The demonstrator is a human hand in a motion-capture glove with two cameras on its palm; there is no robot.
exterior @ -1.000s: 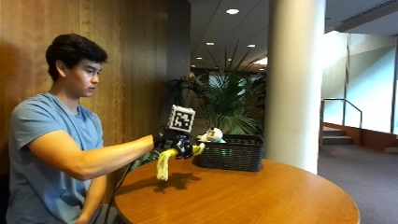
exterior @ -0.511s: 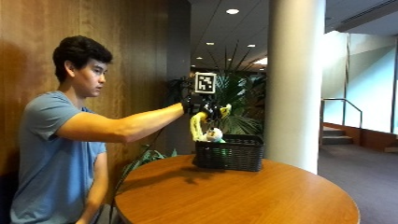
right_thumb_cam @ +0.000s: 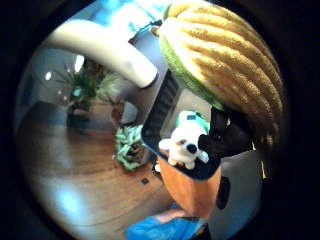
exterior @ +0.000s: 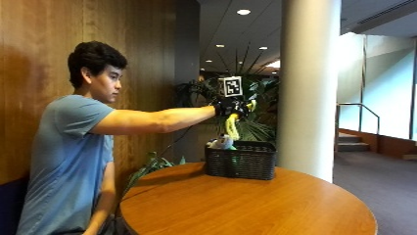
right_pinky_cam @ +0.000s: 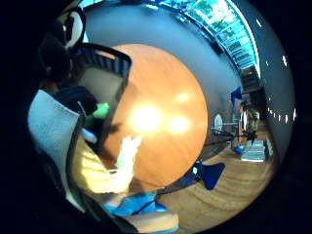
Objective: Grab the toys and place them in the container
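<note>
1. Person reaches arm out level w/ right hand [exterior: 229, 107] above basket [exterior: 241, 161].
2. Hand grips yellow plush toy [exterior: 232, 126]; it dangles over basket opening, prob for drop-in.
3. White plush dog [right_thumb_cam: 184, 145] sits at basket rim on table [exterior: 261, 205].

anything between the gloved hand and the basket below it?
Only the yellow plush toy hanging from the right hand toward the black basket, per the outside view.

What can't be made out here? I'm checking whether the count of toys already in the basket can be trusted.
- Black woven basket interior: outside view, hidden by its wall.
- Green toy: thumb-side palm view, mostly hidden behind the white plush dog.
- Yellow plush toy in the gloved right hand: outside view, too small to identify.
</note>
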